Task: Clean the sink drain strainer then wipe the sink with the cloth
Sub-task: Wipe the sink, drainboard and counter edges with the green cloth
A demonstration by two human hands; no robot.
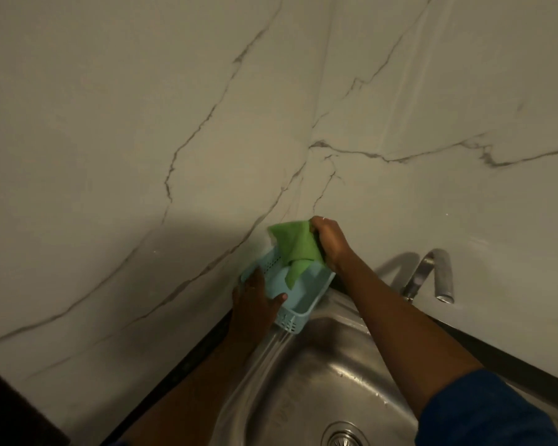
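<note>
A green cloth [295, 244] hangs from my right hand [329, 241], which grips its upper corner above a light blue perforated plastic basket [298, 292]. The cloth's lower end dangles into the basket. My left hand [255, 304] holds the basket by its left side, thumb over the rim, at the back corner of the steel sink [319, 381]. The round drain strainer [343, 437] sits in the sink bottom at the lower edge of the view.
A steel faucet [432, 275] curves over the sink's back right rim. Marble-patterned walls [174, 123] meet in a corner behind the basket. A dark counter edge [181, 365] runs along the sink's left side.
</note>
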